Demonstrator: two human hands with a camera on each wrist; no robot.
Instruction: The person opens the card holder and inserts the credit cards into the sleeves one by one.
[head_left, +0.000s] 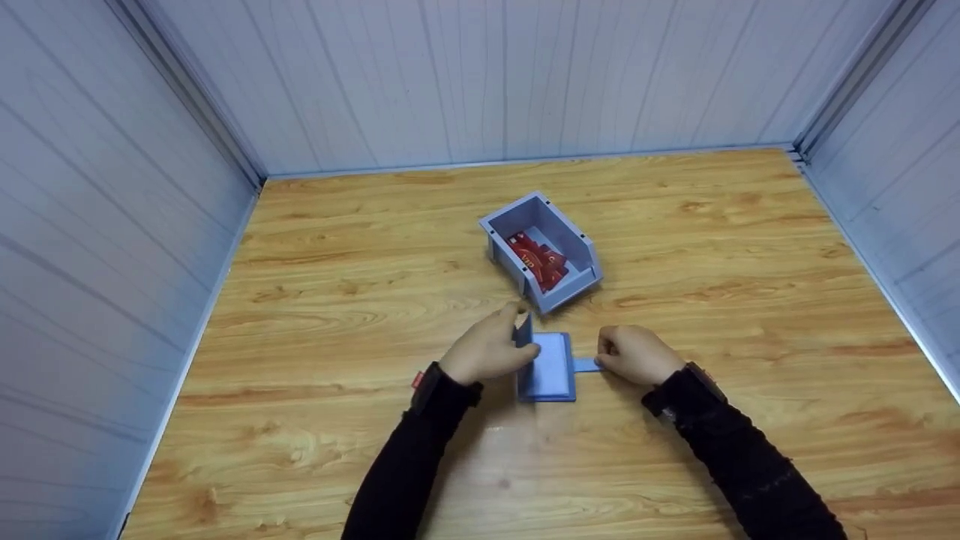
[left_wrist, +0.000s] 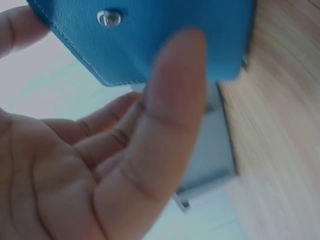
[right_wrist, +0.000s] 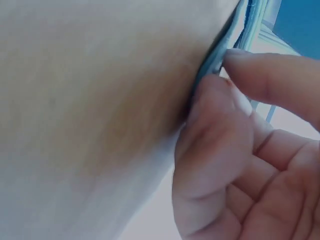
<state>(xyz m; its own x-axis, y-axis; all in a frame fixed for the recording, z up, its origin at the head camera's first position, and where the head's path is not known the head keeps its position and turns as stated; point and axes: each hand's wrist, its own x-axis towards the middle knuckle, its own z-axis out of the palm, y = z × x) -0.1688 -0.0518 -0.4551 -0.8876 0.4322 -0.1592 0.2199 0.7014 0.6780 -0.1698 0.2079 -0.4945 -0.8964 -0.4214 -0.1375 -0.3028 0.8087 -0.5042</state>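
A blue card holder lies opened on the table, its pale sleeves facing up and its left cover standing nearly upright. My left hand pinches that cover, thumb on the inner side. In the left wrist view the thumb crosses the blue leather cover, which bears a metal snap. On the holder's right side, a narrow strap sticks out. My right hand pinches the strap's end between thumb and curled fingers, low over the tabletop. The right wrist view shows the strap's edge at the fingertips.
Just beyond the holder stands a grey plastic bin with several red cards inside, one printed VIP. The wood-grain table is bounded by pale panels at the back and both sides.
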